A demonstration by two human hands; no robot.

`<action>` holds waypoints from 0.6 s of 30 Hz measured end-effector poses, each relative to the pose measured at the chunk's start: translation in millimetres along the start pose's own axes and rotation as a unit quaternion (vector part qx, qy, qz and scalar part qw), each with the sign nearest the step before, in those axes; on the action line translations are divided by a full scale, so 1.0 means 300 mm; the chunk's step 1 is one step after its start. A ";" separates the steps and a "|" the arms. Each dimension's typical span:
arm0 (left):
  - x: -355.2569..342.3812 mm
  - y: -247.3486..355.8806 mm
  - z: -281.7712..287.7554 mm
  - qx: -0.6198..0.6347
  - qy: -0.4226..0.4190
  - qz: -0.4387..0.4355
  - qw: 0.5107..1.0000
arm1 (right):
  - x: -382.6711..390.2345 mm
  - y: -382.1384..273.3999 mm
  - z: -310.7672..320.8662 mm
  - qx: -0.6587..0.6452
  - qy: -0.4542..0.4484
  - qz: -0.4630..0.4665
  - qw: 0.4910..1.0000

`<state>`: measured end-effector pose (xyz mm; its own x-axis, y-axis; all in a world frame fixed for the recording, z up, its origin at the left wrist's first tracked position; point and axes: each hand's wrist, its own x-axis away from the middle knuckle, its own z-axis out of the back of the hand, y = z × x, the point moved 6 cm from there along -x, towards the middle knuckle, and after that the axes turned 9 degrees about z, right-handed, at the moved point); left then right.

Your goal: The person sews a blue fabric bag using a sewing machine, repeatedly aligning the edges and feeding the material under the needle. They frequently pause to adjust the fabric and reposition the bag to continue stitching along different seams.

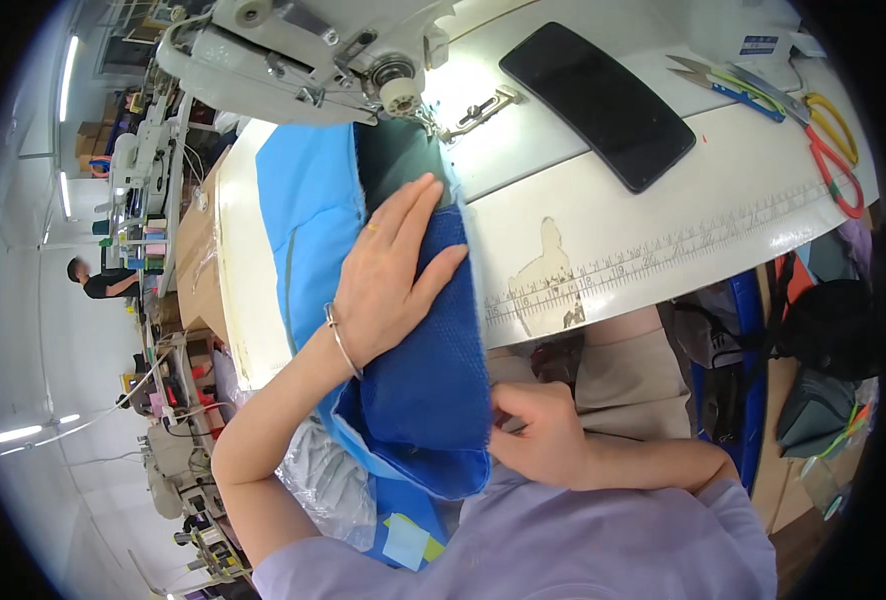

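Note:
A long piece of light blue cloth (303, 190) with a dark blue textured layer (423, 390) runs under the white sewing machine's foot, where its upper part shows dark grey-green. My left hand (393, 270) lies flat on it below the needle, fingers stretched out and thumb apart, with a bracelet on the wrist. My right hand (533, 430) has its fingers curled on the dark blue layer's right edge near the lower end, pinching it; the fingertips are partly hidden. The machine head (283, 55) is above, its needle area brightly lit.
A black phone (596, 105) and scissors (828, 160) lie on the white table (508, 170), which has a printed ruler along its front edge. Bags (813, 330) hang or lie at the right. A person (103, 282) is at other machines along the left, and crumpled plastic (323, 470) lies below.

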<state>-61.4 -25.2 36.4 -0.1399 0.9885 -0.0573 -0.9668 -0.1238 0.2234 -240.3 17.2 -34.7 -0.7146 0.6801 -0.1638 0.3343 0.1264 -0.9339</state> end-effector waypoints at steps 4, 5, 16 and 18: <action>0.027 -0.122 -0.057 0.011 -0.065 -0.016 0.998 | -0.035 -0.023 -0.042 0.032 -0.003 0.055 0.998; 0.029 -0.135 -0.055 0.027 -0.072 -0.026 0.997 | -0.041 -0.031 -0.049 0.047 -0.011 0.074 0.996; 0.038 -0.067 -0.026 0.037 0.018 -0.034 0.999 | 0.042 0.127 0.019 0.050 -0.034 -0.077 0.995; 0.041 -0.045 -0.012 0.028 0.049 -0.053 0.997 | 0.039 0.119 0.019 0.042 -0.037 -0.065 0.996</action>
<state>-50.7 -11.8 29.3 -0.0596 0.9821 -0.1787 -0.9643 -0.0104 0.2645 -240.3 25.5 -71.7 -0.7932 0.6060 -0.0601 0.1862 0.1474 -0.9714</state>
